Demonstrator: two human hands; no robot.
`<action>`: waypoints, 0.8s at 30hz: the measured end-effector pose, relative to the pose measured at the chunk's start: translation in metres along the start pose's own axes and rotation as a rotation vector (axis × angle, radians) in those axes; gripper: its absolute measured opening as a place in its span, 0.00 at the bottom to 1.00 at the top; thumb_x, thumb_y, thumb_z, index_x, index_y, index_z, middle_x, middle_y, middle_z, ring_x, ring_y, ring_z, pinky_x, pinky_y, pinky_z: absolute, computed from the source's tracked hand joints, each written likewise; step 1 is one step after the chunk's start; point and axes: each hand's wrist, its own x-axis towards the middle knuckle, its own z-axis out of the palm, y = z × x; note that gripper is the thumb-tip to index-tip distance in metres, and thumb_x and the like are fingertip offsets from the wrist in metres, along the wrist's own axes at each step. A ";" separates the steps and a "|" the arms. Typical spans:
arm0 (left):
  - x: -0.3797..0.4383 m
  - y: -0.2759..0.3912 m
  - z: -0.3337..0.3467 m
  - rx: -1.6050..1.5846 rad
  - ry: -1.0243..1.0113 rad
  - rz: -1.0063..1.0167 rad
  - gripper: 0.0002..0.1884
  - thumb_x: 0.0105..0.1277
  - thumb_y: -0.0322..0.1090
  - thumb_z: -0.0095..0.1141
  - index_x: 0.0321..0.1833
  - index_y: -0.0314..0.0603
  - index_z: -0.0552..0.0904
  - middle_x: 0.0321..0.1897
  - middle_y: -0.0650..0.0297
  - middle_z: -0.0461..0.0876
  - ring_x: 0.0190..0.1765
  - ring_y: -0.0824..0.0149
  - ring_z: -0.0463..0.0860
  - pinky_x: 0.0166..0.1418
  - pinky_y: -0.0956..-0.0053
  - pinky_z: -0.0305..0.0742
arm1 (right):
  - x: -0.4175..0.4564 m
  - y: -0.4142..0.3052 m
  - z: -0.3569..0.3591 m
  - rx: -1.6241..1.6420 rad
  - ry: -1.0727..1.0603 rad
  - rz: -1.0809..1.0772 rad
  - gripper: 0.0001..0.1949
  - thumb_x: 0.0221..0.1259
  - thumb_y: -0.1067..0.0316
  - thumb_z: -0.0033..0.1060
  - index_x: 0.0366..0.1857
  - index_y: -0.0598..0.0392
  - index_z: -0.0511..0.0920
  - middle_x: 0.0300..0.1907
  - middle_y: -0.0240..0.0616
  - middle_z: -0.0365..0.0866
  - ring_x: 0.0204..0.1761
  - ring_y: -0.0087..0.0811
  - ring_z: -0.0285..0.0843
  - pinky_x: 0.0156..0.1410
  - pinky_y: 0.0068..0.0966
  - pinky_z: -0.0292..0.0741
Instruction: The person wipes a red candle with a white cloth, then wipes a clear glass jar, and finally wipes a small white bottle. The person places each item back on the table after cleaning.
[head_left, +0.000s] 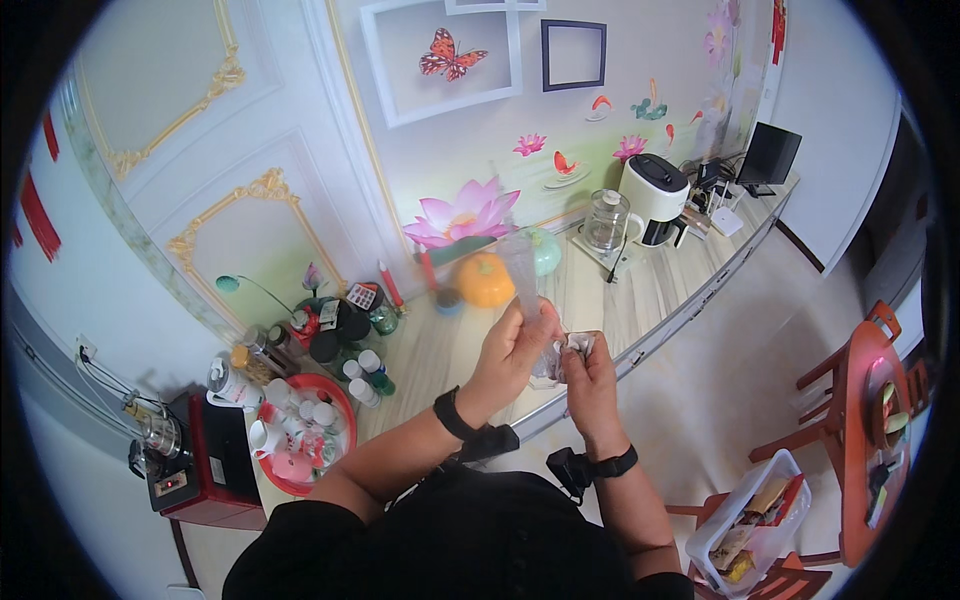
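Observation:
Over the front edge of the counter, my left hand (506, 356) grips a tall clear vessel (519, 266), glass or plastic. Its blurred upper part rises above my fingers, and a clear portion shows below them. My right hand (591, 379) pinches a crumpled whitish cloth or tissue (576, 345) close against the vessel's lower part. My fingers hide where the two meet. Behind the vessel stand an orange pumpkin-shaped ornament (485, 280) and a pale green one (545, 250).
Left on the counter (442, 352) are a red tray (351, 420) of cups and several jars (326, 349). A glass kettle (606, 221), white appliance (654, 199) and monitor (769, 154) stand right. A plastic bin (787, 517) sits beside a wooden table (855, 442).

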 end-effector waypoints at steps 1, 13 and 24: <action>-0.001 -0.001 0.002 0.002 0.054 -0.006 0.09 0.78 0.38 0.48 0.49 0.39 0.74 0.36 0.68 0.76 0.41 0.77 0.74 0.48 0.80 0.71 | -0.003 -0.003 0.005 0.010 0.018 -0.004 0.03 0.72 0.75 0.46 0.44 0.57 0.70 0.34 0.30 0.73 0.33 0.18 0.70 0.39 0.20 0.72; -0.009 0.006 0.010 -0.024 0.035 -0.093 0.19 0.80 0.45 0.44 0.31 0.42 0.71 0.23 0.70 0.70 0.29 0.77 0.69 0.35 0.79 0.66 | 0.001 -0.003 -0.001 -0.312 -0.200 0.063 0.06 0.69 0.76 0.49 0.46 0.57 0.69 0.37 0.34 0.77 0.37 0.26 0.74 0.41 0.27 0.72; -0.005 -0.007 0.008 -0.198 -0.044 -0.074 0.23 0.75 0.55 0.49 0.30 0.41 0.71 0.20 0.69 0.70 0.23 0.77 0.69 0.28 0.80 0.64 | 0.016 0.016 -0.013 -0.133 -0.371 0.114 0.07 0.70 0.69 0.51 0.45 0.59 0.70 0.37 0.39 0.78 0.42 0.23 0.74 0.46 0.26 0.73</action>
